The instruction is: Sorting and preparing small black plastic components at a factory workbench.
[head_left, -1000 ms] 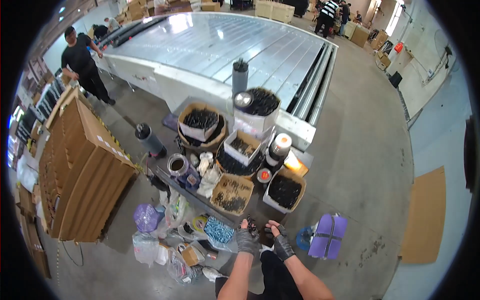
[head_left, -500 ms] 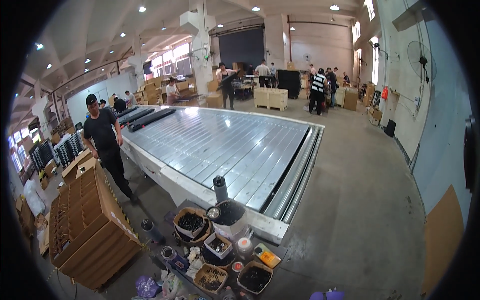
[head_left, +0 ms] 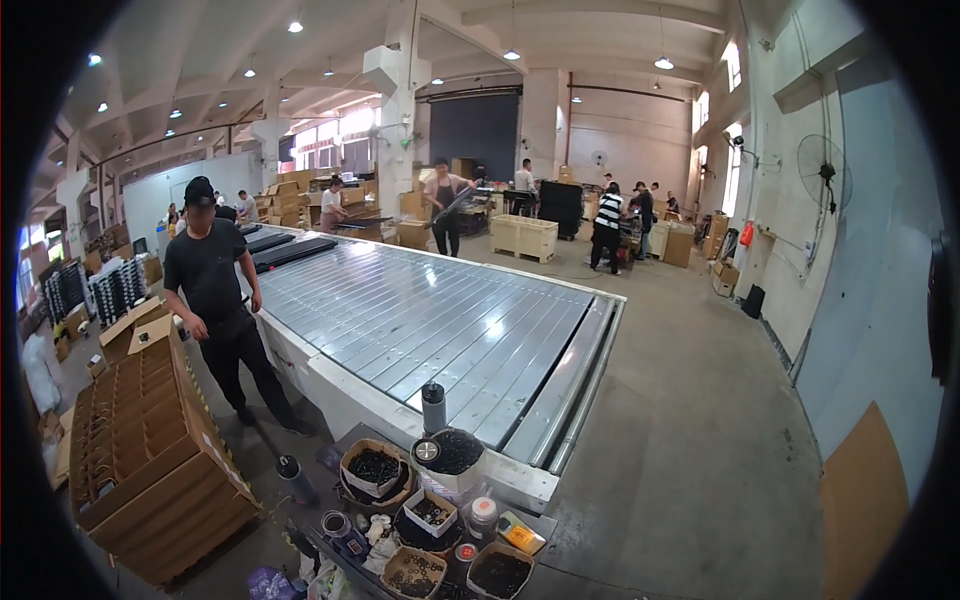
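Neither of my hands shows in the head view. Close below me is a dark bench (head_left: 330, 560) crowded with small containers. A cardboard box of black parts (head_left: 372, 466) stands beside a white bucket of black parts (head_left: 455, 455), with a small white box of rings (head_left: 432, 512) in front. Nearer lie a box of dark rings (head_left: 413, 573) and a box of black bits (head_left: 500, 572). A lidded clear jar (head_left: 483, 515) is next to a yellow-and-orange packet (head_left: 520, 535). Grey cylinders (head_left: 433, 408) stand about, one with a dark rod (head_left: 290, 470).
A long metal slatted conveyor (head_left: 440, 330) runs away from the bench, with black bars (head_left: 290, 252) at its far end. A person in black (head_left: 215, 290) stands at its left, behind a partitioned carton (head_left: 150, 450). Others work around a wooden crate (head_left: 523, 237).
The view has shifted slightly, tilting up and turning right. The person in black has come nearer along the conveyor. The far person in an apron now holds a long dark bar slanted.
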Available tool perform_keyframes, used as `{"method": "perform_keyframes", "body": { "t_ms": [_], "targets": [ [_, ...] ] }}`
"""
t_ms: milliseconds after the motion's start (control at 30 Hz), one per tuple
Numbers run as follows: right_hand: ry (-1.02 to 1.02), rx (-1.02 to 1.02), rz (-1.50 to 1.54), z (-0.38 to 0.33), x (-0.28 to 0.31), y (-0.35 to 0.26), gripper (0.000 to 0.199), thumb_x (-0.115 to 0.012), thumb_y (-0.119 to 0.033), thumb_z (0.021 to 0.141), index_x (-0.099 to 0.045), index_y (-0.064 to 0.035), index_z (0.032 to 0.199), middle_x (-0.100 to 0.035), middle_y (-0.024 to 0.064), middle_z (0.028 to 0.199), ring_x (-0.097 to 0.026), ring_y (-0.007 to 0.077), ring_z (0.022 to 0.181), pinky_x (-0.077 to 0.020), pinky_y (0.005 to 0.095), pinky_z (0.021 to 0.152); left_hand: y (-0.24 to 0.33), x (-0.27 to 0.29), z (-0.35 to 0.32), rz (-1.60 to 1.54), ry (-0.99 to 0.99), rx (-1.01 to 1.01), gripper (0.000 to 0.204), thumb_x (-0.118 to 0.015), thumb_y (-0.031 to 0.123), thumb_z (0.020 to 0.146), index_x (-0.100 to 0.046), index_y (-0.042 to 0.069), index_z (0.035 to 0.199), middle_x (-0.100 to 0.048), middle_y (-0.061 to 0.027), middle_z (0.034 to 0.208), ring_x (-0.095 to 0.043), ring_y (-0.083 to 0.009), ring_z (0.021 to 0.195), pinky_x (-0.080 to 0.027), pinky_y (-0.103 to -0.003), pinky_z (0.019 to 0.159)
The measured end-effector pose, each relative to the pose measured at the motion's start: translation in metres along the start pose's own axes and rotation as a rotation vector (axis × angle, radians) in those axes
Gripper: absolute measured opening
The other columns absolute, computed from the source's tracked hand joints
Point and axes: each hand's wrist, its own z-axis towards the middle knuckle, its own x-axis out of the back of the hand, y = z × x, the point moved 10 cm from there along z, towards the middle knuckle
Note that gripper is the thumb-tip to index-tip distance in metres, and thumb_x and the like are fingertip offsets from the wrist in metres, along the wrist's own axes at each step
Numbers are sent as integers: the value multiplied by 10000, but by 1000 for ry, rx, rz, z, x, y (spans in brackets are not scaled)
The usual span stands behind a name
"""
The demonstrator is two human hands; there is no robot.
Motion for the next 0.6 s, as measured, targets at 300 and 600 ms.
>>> {"method": "perform_keyframes", "body": {
  "t_ms": [300,600],
  "targets": [
    [513,293,-441,-46,47,-28,183,-512,-231,947,-613,-88,997,-646,74,861,-617,214,806,-526,356,673,32,38,-81,373,-23,-69,299,-501,278,908,-647,68,1063,-613,-176,1147,-535,-315,1106,-396,-432,965],
    [180,114,-882,-94,-21,-11,151,-552,-211,910,-627,-81,924,-645,72,803,-615,225,763,-504,379,716,18,67,-92,756,110,-162,303,-503,278,905,-644,66,1068,-608,-176,1152,-531,-310,1111,-394,-429,966]
  ]
}}
